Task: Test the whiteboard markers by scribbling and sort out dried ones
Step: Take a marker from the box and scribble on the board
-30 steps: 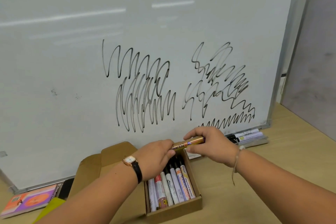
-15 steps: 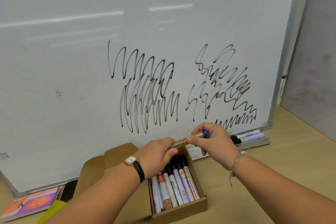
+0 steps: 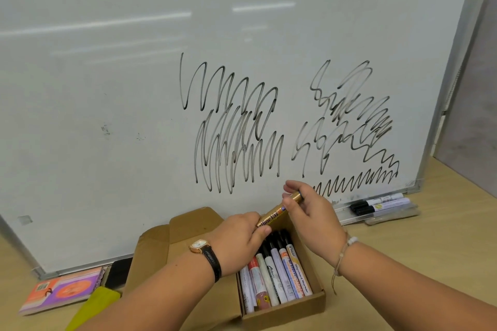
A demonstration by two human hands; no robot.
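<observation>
A: What lies closest?

B: An open cardboard box [image 3: 282,309] on the wooden table [image 3: 403,263]. A row of markers [image 3: 279,274] lies side by side inside it, dark caps pointing toward the board. To its left are a yellow cloth [image 3: 99,301] and an orange and purple booklet [image 3: 61,289].

A: And the hands?

B: Both sit just above the far end of the box. The left hand [image 3: 239,239], with a watch [image 3: 200,245] on its wrist, pinches the lower end of a gold marker [image 3: 274,213] between thumb and curled fingers. The right hand [image 3: 312,215], with a cord bracelet [image 3: 347,246] at the wrist, has thumb and fingers curled round the upper end.

A: So where is that marker?

B: In the air between the 2 hands, tilted up to the right, in front of the board's lower edge. Whether its cap is on I cannot tell.

A: Behind them?

B: The whiteboard [image 3: 107,88] stands on the table, bearing black scribbles [image 3: 236,129] in 2 clusters plus a tight zigzag near its lower right corner. A few black-capped markers [image 3: 376,203] lie at its foot on the right.
</observation>
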